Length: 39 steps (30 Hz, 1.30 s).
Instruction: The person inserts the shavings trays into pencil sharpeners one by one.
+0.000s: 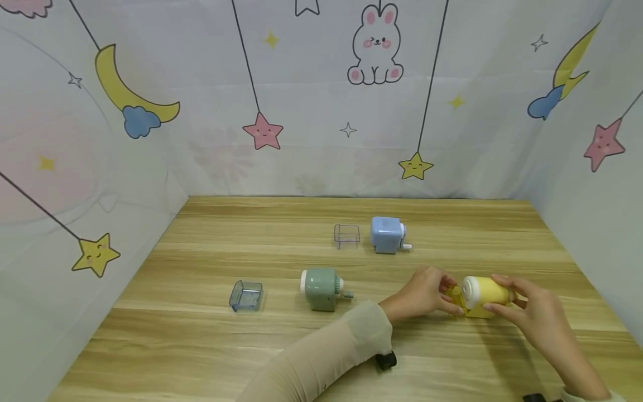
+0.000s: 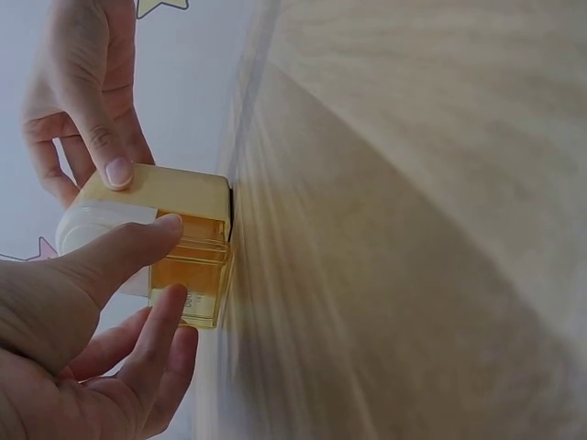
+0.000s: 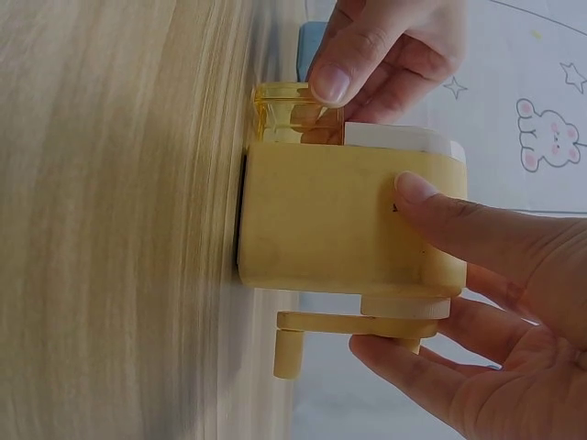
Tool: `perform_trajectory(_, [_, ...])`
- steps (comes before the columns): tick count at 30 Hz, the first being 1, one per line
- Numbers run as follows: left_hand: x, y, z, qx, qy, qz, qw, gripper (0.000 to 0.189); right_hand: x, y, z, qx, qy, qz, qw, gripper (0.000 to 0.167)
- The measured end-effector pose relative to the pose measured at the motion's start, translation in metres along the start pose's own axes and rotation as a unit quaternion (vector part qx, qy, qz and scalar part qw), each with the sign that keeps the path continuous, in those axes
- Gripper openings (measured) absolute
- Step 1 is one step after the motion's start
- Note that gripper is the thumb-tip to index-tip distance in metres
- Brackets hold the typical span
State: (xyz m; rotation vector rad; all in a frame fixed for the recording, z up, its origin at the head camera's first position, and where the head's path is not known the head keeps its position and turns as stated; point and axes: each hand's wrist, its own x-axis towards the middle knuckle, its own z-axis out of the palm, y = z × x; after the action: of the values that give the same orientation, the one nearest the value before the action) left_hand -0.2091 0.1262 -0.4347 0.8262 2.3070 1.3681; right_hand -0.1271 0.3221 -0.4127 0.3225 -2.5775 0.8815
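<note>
Yellow sharpener [image 1: 491,289] on table [image 1: 201,357], at right. Right hand [image 1: 541,310] grips its body [image 3: 335,220], thumb against fingers; left hand [image 1: 422,295] pinches clear yellow drawer [image 3: 286,115]. Likely light, stiff, slick; drawer perhaps brittle. Best held by body.

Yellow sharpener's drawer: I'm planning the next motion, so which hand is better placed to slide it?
Probably the left hand: it pinches the protruding translucent yellow drawer, while the right hand grips the yellow hand-crank pencil sharpener and could steady it.
</note>
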Motion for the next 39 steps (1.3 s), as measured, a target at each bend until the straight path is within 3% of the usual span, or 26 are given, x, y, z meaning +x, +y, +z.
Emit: perform_trajectory(39, [0.0017, 0.0011, 0.0038, 0.020, 0.002, 0.007, 0.9998, 0.047, -0.0008, 0.0013, 0.0010, -0.004, 0.002, -0.007, 1.0000, 0.058])
